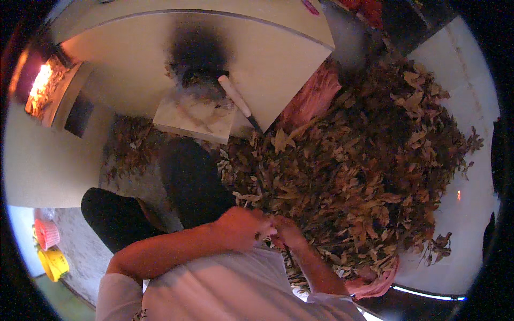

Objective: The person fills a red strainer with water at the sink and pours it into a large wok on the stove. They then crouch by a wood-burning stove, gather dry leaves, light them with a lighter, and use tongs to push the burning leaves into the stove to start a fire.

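Note:
My left hand (245,228) and my right hand (286,232) meet in front of my waist, fingers curled close together. A thin dark stem (290,259) of a dry branch shows just below my right hand, which seems closed around it. What my left fingers hold is blurred and partly hidden. Directly beyond the hands spreads a large heap of dry brown leaves and twigs (341,172). Another thin stem (260,172) runs through the heap's near left side.
A fire (42,82) burns in a stove opening at far left. Ahead is a soot-blackened opening (200,52) in the pale stove wall (265,52), above a ledge (192,120). A tool with a wooden handle (235,96) leans there. Red and yellow baskets (54,263) stand lower left.

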Tool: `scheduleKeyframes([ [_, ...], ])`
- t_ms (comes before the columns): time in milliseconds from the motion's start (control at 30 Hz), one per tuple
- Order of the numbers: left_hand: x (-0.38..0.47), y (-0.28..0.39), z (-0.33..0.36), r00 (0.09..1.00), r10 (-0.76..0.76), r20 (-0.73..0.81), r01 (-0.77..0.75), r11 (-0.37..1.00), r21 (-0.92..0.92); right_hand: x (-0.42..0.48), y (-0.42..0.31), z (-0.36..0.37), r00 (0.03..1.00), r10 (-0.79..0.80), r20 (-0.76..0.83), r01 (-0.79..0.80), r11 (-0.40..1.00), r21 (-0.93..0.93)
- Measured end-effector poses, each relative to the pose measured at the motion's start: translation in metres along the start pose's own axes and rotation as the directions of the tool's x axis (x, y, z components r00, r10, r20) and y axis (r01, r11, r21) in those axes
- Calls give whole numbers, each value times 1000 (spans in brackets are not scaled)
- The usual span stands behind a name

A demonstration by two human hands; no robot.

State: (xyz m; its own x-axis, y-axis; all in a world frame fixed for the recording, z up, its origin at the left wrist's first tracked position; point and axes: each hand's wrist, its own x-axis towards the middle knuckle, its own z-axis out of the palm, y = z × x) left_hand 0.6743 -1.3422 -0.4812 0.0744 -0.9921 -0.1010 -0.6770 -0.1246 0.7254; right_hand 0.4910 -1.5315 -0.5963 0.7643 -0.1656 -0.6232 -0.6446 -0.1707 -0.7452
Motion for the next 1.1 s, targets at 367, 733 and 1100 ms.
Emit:
scheduleKeyframes([
  [367, 68, -180, -6, 674, -725, 139, 535, 349, -769, 126, 16, -26, 963, 226, 144, -195, 960, -201],
  [733, 72, -182, -5, 877, -455, -153, 478, 802, 358, 201, 104, 32, 987, -110, -120, 126, 983, 136],
  [1100, 42, -10, 27, 857, -489, 164, 508, 855, -103, 77, -85, 28, 958, 285, -40, -198, 754, 626],
])
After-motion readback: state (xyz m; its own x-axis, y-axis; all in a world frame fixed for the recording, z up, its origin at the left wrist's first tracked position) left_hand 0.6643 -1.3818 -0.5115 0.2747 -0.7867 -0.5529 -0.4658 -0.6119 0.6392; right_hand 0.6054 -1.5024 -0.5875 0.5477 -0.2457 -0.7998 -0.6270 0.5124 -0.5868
